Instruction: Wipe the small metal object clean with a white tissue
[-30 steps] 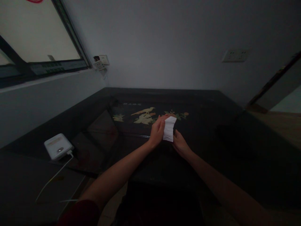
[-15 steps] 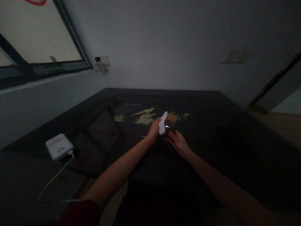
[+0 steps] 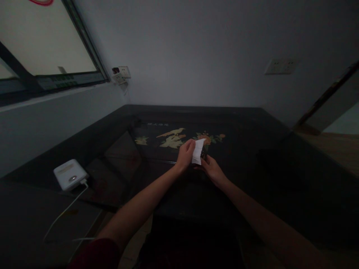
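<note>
Just above the dark tabletop, my left hand (image 3: pixel 185 156) is closed on a white tissue (image 3: pixel 198 151), pinching its left edge between thumb and fingers. The tissue lies against a small, dark, shiny object (image 3: pixel 204 153) and covers most of it, so its kind cannot be made out. From the other side, my right hand (image 3: pixel 214 170) grips that object with fingers wrapped around its lower right. Both hands are close together, with the tissue and the object between them.
The dark, glossy table (image 3: pixel 179 198) has a bird-and-flower inlay (image 3: pixel 172 141) behind my hands. A white power bank (image 3: pixel 70 174) with a plugged-in white cable (image 3: pixel 63 213) sits at the left. Walls with sockets (image 3: pixel 280 66) border the table, and a window (image 3: pixel 47 37) is at the upper left.
The tissue has shifted slightly right and now spreads flatter over the shiny object, hiding more of it. My left hand's thumb and fingers show more on the tissue's edge. My right hand has barely moved.
</note>
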`<act>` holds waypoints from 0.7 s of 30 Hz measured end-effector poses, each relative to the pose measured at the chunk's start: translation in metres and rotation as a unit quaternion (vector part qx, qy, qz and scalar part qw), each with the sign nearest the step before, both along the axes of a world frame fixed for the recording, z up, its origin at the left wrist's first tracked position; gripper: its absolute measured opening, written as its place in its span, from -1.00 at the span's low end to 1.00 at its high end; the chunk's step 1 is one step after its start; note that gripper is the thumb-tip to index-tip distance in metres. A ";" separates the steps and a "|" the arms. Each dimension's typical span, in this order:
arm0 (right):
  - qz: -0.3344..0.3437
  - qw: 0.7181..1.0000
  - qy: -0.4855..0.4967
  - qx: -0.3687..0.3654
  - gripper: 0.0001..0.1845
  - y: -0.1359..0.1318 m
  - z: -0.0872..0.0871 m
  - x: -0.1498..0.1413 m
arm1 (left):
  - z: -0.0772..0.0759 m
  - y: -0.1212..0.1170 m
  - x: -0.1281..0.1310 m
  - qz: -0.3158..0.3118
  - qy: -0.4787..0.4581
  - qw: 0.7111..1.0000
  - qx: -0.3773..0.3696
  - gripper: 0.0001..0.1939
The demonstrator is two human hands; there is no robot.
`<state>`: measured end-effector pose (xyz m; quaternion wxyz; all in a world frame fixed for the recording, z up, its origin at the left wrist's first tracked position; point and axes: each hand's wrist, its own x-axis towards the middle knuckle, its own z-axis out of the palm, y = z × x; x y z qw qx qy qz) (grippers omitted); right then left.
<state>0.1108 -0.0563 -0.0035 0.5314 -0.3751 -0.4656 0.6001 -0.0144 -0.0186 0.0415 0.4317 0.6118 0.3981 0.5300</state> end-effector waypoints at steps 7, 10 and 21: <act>-0.054 0.998 -0.006 0.037 -0.51 0.008 -0.011 -0.001 | 0.006 -0.010 -0.004 -0.017 0.198 0.929 0.314 -0.71; -0.049 0.998 0.003 0.040 -0.53 0.008 -0.012 0.000 | 0.006 -0.009 -0.002 -0.022 0.185 0.932 0.311 -0.70; -0.011 0.999 0.034 -0.008 -0.51 0.000 0.003 0.000 | -0.005 0.017 0.000 -0.082 -0.173 0.961 -0.200 -0.69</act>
